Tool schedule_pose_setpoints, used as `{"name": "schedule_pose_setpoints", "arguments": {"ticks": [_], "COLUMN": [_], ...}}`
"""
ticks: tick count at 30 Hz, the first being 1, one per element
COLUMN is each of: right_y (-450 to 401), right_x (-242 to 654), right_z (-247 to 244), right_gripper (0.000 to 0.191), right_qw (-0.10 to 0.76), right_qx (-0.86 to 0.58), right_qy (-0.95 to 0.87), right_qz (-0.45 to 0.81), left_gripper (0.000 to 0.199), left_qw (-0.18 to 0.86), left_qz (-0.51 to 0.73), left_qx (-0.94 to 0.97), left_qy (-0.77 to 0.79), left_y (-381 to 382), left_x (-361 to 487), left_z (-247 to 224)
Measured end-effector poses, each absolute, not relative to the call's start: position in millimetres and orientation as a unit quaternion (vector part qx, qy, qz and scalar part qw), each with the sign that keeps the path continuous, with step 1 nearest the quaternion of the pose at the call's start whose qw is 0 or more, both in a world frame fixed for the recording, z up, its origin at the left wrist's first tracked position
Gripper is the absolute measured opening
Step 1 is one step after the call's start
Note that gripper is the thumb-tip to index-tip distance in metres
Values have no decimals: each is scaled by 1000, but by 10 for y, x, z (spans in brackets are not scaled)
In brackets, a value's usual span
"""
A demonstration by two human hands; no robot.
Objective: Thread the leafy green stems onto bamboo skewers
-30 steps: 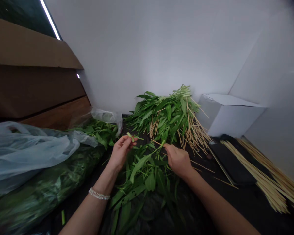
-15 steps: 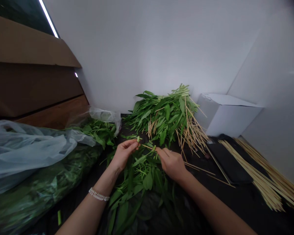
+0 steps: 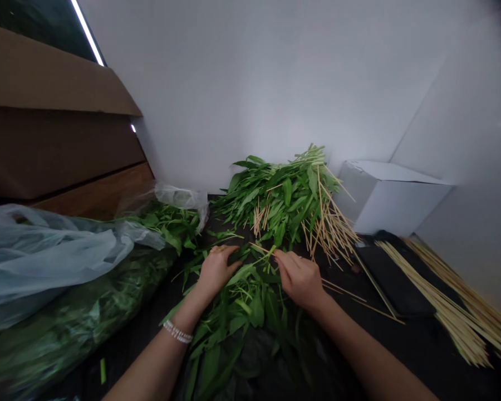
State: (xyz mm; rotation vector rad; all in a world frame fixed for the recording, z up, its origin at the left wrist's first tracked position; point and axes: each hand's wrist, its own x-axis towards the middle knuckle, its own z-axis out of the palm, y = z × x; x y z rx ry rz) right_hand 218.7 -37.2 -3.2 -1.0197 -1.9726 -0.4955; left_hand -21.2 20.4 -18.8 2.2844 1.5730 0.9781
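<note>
"Green stem (image 3: 271, 252) and wooden skewer (image 3: 258, 247): who held them?"
"The right hand (image 3: 299, 277), grip pinched closed."
"The left hand (image 3: 217, 269)?"
"Its grip gaped beside loose leaves (image 3: 256, 312); the leafy heap (image 3: 271, 195) lay at the bench's (image 3: 421, 356) far edge."

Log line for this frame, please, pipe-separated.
left hand: over leaves, thumb and fingers apart | right hand: pinching thin stick with green piece | white box: behind dark tablet-like slab

Left hand (image 3: 217, 267) opens its grip, its fingers parted after pinching a short green stem piece (image 3: 242, 306) moments earlier; the piece now shows against leaves (image 3: 257, 313) nearer the wearer than that grip.
</note>
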Motion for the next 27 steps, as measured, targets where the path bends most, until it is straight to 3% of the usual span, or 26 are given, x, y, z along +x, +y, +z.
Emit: {"name": "schedule_pose_setpoints", "arguments": {"ticks": [6, 10, 12, 14, 16, 20, 24, 27], "right_y": [-367, -375, -376, -378, -382, -395, -399, -396], "right_x": [2196, 2198, 2197, 2194, 2189, 2178, 2175, 2174], "right_z": [-22, -13, -14, -14, -11, -5, -4, -3], "right_gripper": [26, 25, 25, 25, 25, 25, 24, 23], "right_qw": [425, 428, 429, 429, 427, 422, 422, 422], "right_qx": [-405, -404, -405, -404, -402, -398, -390, -389], "right_qy": [-785, -783, -782, -783, -786, -790, -793, -792], "right_qz": [-198, -201, -202, -199, -197, -200, -201, -206], "left_gripper": [30, 56, 65, 63, 50, 27, 21, 17], "left_qw": [167, 388, 450, 402, 291, 120, 102, 107], "left_qz": [481, 509, 489, 484, 454, 327, 272, 366], "left_qx": [652, 586, 576, 592, 634, 704, 721, 709], "left_qy": [562, 497, 477, 504, 554, 619, 629, 593], "left_y": [251, 207, 204, 229, 261, 266, 244, 263], "left_x": [-271, -251, -241, -246, -260, -263, -245, -257], "left_z": [-103, 31, 34, -19, -98, -205, -202, -149]}}
